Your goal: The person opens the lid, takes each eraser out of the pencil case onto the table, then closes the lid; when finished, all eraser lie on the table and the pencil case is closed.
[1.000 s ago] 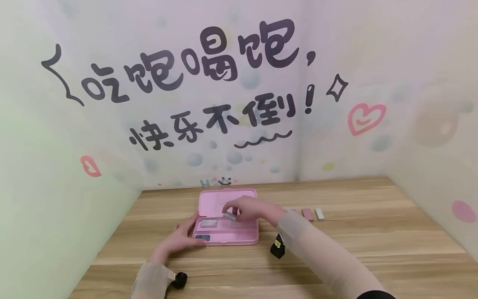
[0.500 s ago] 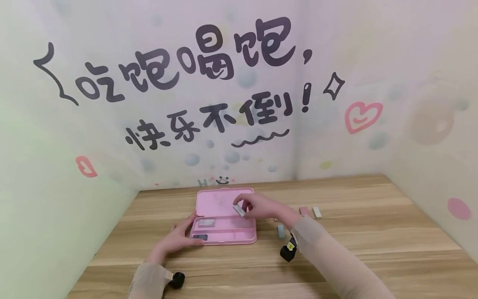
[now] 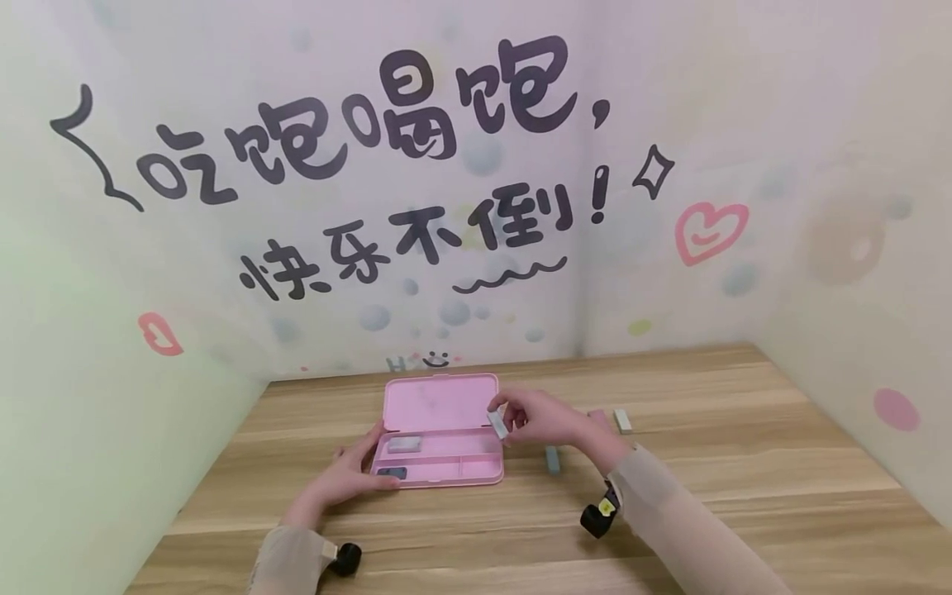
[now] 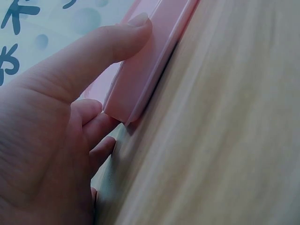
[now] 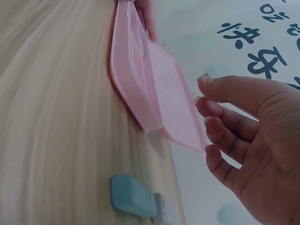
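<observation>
A pink pencil case (image 3: 441, 402) stands with its lid up on the table. My left hand (image 3: 344, 478) grips its left end; in the left wrist view the thumb lies over the case's front edge (image 4: 157, 61), fingers at its end. My right hand (image 3: 546, 423) pinches a small pale grey block (image 3: 497, 423), apparently an eraser, at the case's right edge. In the right wrist view the fingers mostly hide that block. Inside the case lie a whitish block (image 3: 405, 445) in the rear compartment and a dark block (image 3: 392, 473) in the front left one.
Right of the case a teal block (image 3: 552, 459) rests on the wooden table (image 3: 714, 463). Beyond the right wrist lie a pink block (image 3: 599, 419) and a white block (image 3: 622, 421). A printed wall (image 3: 349, 330) rises behind the table.
My right hand has moved rightward with the pale grey block, from over the case to its right edge. The block has tilted more upright. My left hand stays on the case.
</observation>
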The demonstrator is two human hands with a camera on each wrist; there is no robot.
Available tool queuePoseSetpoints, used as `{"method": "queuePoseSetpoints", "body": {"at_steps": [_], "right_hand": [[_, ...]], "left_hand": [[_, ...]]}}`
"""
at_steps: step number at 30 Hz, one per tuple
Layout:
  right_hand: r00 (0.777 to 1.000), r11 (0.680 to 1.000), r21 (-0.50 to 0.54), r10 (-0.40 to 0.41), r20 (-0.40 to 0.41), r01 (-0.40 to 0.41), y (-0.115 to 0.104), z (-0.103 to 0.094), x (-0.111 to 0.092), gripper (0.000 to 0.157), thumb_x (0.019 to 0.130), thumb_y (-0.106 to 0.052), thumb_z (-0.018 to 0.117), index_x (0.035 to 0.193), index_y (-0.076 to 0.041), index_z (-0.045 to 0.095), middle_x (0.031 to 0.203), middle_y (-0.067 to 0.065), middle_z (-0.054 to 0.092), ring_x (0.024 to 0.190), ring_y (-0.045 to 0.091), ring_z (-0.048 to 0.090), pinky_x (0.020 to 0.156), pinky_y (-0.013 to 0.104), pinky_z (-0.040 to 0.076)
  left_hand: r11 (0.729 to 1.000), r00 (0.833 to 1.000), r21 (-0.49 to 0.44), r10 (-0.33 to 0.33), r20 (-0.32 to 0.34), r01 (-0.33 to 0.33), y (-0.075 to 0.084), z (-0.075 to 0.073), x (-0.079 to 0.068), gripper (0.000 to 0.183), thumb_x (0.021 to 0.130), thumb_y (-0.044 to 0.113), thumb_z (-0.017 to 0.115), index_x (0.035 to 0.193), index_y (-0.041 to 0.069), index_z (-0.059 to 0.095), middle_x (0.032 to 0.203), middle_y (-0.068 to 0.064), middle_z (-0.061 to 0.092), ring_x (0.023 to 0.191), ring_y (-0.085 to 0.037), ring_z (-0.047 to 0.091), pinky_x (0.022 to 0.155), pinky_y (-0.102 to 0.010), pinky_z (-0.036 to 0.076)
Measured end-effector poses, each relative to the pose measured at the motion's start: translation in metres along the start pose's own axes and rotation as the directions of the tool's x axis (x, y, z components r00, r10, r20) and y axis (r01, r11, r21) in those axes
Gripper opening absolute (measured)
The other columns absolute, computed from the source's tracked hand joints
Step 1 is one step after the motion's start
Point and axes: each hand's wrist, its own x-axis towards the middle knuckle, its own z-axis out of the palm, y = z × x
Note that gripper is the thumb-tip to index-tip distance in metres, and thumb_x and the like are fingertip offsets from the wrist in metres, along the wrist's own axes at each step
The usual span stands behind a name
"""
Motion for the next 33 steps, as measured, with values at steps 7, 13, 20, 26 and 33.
{"method": "queuePoseSetpoints", "body": {"at_steps": [7, 13, 20, 26, 33], "right_hand": [[1.0, 1.0, 0.021, 0.023, -0.017, -0.023, 0.004, -0.004, -0.016, 0.039, 0.079, -0.002, 0.076, 0.114, -0.008, 0.059, 0.079, 0.002, 0.06, 0.069, 0.012, 0.05, 0.061, 0.024, 0.044], [0.999, 0.999, 0.014, 0.044, -0.03, -0.043, 0.007, -0.01, -0.03, 0.039, 0.079, -0.008, 0.079, 0.112, -0.009, 0.059, 0.078, -0.001, 0.059, 0.068, 0.012, 0.05, 0.06, 0.024, 0.044], [0.995, 0.996, -0.017, 0.087, -0.054, -0.088, 0.014, -0.014, -0.047, 0.041, 0.078, -0.013, 0.082, 0.111, -0.012, 0.059, 0.078, -0.004, 0.059, 0.068, 0.011, 0.051, 0.059, 0.024, 0.044], [0.994, 0.996, -0.017, 0.081, -0.067, -0.082, 0.02, -0.019, -0.062, 0.039, 0.076, -0.012, 0.082, 0.108, -0.01, 0.059, 0.079, -0.001, 0.06, 0.068, 0.011, 0.051, 0.06, 0.024, 0.045], [0.992, 0.995, -0.009, 0.102, -0.071, -0.103, 0.033, -0.02, -0.076, 0.039, 0.075, -0.014, 0.083, 0.105, -0.008, 0.06, 0.086, 0.003, 0.057, 0.069, 0.011, 0.05, 0.061, 0.024, 0.045]], "left_hand": [[1.0, 1.0, 0.001, 0.012, 0.002, -0.012, 0.001, 0.0, 0.0, 0.109, 0.079, 0.043, 0.078, 0.156, 0.007, 0.011, 0.159, -0.02, 0.014, 0.142, -0.045, 0.015, 0.108, -0.065, -0.009], [1.0, 1.0, 0.002, 0.005, 0.004, -0.005, 0.002, 0.0, 0.0, 0.109, 0.078, 0.044, 0.078, 0.156, 0.008, 0.01, 0.159, -0.02, 0.013, 0.142, -0.045, 0.014, 0.109, -0.064, -0.009], [1.0, 1.0, -0.006, -0.01, 0.012, 0.01, 0.002, -0.001, -0.002, 0.11, 0.079, 0.043, 0.078, 0.156, 0.008, 0.009, 0.159, -0.02, 0.012, 0.143, -0.045, 0.012, 0.108, -0.065, -0.01], [1.0, 1.0, -0.004, -0.004, 0.012, 0.004, 0.002, -0.002, -0.003, 0.109, 0.079, 0.043, 0.078, 0.156, 0.008, 0.008, 0.159, -0.02, 0.012, 0.142, -0.045, 0.013, 0.108, -0.066, -0.01], [1.0, 1.0, 0.006, -0.002, 0.009, 0.002, 0.003, -0.002, -0.002, 0.11, 0.079, 0.043, 0.078, 0.156, 0.008, 0.008, 0.159, -0.02, 0.012, 0.142, -0.045, 0.014, 0.108, -0.066, -0.01]]}}
